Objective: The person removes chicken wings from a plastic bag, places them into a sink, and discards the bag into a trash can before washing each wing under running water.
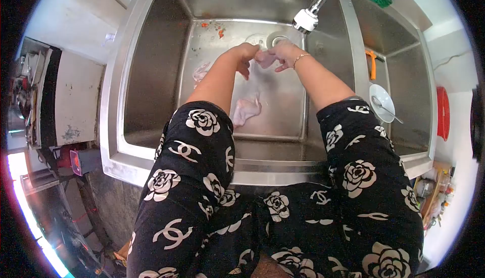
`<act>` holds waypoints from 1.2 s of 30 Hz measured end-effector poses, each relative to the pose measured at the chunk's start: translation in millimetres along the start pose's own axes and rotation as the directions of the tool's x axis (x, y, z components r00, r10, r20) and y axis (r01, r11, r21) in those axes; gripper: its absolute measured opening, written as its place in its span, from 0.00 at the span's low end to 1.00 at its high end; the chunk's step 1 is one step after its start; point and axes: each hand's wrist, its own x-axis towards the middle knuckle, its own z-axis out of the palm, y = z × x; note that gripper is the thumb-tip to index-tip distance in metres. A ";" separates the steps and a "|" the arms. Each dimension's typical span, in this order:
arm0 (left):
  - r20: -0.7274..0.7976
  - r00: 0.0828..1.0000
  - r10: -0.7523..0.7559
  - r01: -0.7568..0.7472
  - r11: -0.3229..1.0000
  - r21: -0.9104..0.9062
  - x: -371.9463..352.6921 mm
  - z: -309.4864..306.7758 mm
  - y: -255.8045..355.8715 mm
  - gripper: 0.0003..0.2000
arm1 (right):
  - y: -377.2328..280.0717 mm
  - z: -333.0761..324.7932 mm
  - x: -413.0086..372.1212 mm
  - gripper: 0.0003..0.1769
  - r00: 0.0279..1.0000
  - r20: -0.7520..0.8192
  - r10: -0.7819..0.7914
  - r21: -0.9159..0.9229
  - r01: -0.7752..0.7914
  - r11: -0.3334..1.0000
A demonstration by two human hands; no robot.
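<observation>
A pale pink piece of raw chicken point(263, 59) is held between my two hands over the floor of a steel sink. My left hand point(243, 57) grips its left side, fingers curled. My right hand point(286, 55) pinches its right side, with a thin bracelet at the wrist. Nearer to me, a raw chicken wing point(246, 109) lies on the sink floor. Another raw chicken piece point(201, 71) is at the left, partly hidden by my left forearm. A round drain fitting point(276, 36) sits just behind my hands.
The white-tipped faucet point(305, 20) hangs at the upper right. Orange-red scraps point(221, 33) lie at the back left of the sink point(252, 169). In the right basin are a white bowl point(380, 96) with a spoon and an orange-handled tool point(373, 66).
</observation>
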 end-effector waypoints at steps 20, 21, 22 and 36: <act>0.244 0.936 0.253 -0.221 0.963 -0.152 -16.0 44.8 9.9 0.33 | -6.7 -8.2 -86.8 0.20 0.980 0.100 -0.170 0.613 0.074 0.786; 0.273 0.933 0.233 -0.190 0.966 -0.175 -25.0 46.1 10.9 0.34 | -4.3 -8.8 -78.0 0.20 0.975 0.069 -0.212 0.613 0.127 0.780; 0.389 0.894 0.224 -0.154 0.967 -0.202 -16.4 38.9 8.5 0.33 | -0.7 -10.8 -65.3 0.19 0.967 0.036 -0.253 0.612 0.179 0.770; 0.334 0.892 0.304 -0.237 0.945 -0.226 -6.8 46.6 15.4 0.18 | 8.3 -17.1 -32.0 0.14 0.932 -0.099 -0.348 0.487 0.351 0.800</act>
